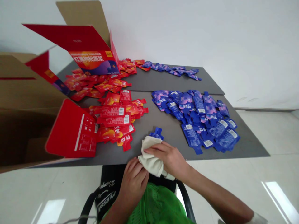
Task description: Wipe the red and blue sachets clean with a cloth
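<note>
A cream cloth (151, 157) is bunched at the table's front edge, with my right hand (169, 157) closed on its upper part. Just beyond the cloth, the end of a blue pouch (157, 133) sticks out; the rest of that pouch is covered. My left hand (136, 177) is at the cloth's lower left side, fingers bent together, and what its fingertips hold is hidden. To the left lies a heap of red pouches (114, 119). A larger pile of blue pouches (198, 115) spreads over the right side of the table.
An open red carton (93, 60) stands at the back left among more red pouches (81, 84). Another open carton (28, 102) fills the near left. A row of blue pouches (173, 69) lies at the back of the grey table (144, 84), by the wall.
</note>
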Demonstrator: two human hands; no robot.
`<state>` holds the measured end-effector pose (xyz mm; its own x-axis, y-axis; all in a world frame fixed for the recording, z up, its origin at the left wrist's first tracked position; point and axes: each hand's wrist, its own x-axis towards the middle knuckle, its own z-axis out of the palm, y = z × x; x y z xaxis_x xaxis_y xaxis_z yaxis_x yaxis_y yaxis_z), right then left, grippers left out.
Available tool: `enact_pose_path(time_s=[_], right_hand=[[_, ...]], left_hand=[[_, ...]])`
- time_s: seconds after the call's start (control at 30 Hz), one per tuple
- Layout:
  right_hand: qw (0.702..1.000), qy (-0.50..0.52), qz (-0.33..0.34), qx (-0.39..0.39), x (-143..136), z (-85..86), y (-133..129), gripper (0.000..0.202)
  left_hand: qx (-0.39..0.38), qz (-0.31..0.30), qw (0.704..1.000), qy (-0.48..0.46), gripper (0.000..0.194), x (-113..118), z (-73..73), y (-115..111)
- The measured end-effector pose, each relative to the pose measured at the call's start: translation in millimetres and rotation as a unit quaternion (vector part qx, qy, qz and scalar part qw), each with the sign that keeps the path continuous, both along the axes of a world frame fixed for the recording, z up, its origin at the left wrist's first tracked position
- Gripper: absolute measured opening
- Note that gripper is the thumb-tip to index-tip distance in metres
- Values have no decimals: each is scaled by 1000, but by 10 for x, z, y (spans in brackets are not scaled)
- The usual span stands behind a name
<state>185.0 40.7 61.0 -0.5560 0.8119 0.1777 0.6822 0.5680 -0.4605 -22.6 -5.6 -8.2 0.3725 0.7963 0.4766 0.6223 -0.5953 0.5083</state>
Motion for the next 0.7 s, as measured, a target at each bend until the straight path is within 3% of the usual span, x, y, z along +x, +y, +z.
enact_pose_path(time_s=[0.1,0.2,0.27,0.37,0.5,0.57,0.7], right_hand=[[997,-27,-70,22,146,-101,379,48],[989,-72,-112,63,294,-6,693,45],[987,-57,-119,95,306,119,678,44],[988,14,-94,121,175,237,332,45],[999,17,15,40,-32,110,-92,43],[1000,23,3,21,-35,-18,-41,42],[994,-25,-89,51,151,-137,473,46]], left_hand=[[2,-11,1000,21,33,-7,36,30],[1,-10,1000,23,35,-6,59,46],[-5,-11,1000,19,35,-3,54,38],[-12,-10,1000,12,32,0,21,8],[-7,6,1000,-10,21,-6,-17,-17],[-13,0,1000,-7,23,-12,-8,-2],[-13,-20,1000,13,34,-17,41,50]])
